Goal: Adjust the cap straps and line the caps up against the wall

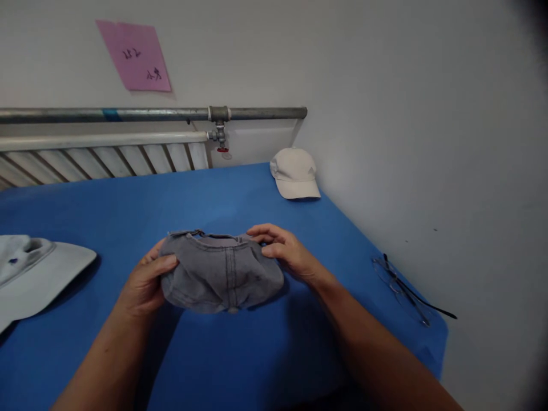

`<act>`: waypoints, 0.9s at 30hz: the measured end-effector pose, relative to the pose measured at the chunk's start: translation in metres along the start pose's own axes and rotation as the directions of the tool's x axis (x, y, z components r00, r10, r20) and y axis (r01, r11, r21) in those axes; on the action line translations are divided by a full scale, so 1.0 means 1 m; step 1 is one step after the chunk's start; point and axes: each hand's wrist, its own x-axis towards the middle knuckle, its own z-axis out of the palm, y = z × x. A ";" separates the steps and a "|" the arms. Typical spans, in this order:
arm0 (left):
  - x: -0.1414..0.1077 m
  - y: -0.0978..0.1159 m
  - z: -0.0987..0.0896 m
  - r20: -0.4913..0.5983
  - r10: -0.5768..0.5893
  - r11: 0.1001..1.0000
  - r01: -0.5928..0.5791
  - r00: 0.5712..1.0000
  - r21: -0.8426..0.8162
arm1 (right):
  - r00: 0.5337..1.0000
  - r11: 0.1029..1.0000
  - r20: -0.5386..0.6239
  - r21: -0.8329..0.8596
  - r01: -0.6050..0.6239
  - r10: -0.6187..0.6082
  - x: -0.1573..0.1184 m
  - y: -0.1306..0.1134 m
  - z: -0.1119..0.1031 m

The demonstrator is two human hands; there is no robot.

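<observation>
A dark grey cap (pixel 218 277) is held above the blue table (pixel 205 365), its back strap and opening at the top edge and its crown button low, towards me. My left hand (pixel 148 279) grips the cap's left end, thumb on the near side and fingers mostly hidden behind. At the upper right edge, my right hand (pixel 285 248) pinches the fabric between thumb and fingers.
A beige cap (pixel 295 171) rests at the table's back right, near the wall. Light grey caps (pixel 47 271) lie at the left edge. Glasses (pixel 402 288) are on the right edge. Behind the table are a radiator (pixel 107 162) and a pipe (pixel 162 115).
</observation>
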 end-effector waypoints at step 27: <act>0.017 0.012 -0.041 -0.287 0.181 0.906 -0.273 0.941 -0.324 | 0.968 0.813 0.118 -0.526 0.251 -0.223 0.001 0.008 0.003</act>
